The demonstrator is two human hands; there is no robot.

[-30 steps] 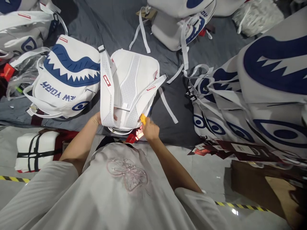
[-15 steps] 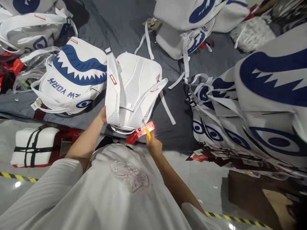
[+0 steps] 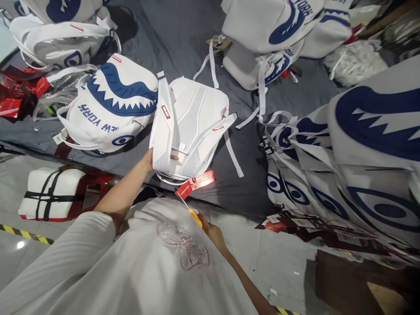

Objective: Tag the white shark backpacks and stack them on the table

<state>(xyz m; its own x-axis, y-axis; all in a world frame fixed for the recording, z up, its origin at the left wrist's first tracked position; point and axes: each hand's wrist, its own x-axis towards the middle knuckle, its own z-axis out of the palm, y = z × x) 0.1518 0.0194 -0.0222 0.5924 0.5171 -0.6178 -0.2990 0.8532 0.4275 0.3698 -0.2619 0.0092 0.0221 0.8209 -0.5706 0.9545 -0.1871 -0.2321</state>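
A white backpack [image 3: 197, 100] lies with its back panel and shoulder straps up, its top handle towards me. My left hand [image 3: 150, 159] is closed round the lower part of its left shoulder strap, fingertips showing past the strap's inner edge. Red hang tags [image 3: 202, 180] dangle at the handle. My right hand [image 3: 211, 231] grips the yellow handle of a tool [image 3: 196, 217] with a thin metal shaft. Its tip points up and left, at the lower end of the tags; whether it touches them I cannot tell.
Another white backpack [image 3: 121, 92] with a blue shark mouth lies left. More backpacks stand in a row [image 3: 377, 109] at right and in piles at the back. Red tags and clear plastic lie far left. A strapped white bundle [image 3: 54, 192] sits below the table edge, a brown box [image 3: 348, 280] lower right.
My right hand with the tool has moved down towards me, away from the strap. My left hand's fingers now show beyond the strap. The view has shifted slightly.
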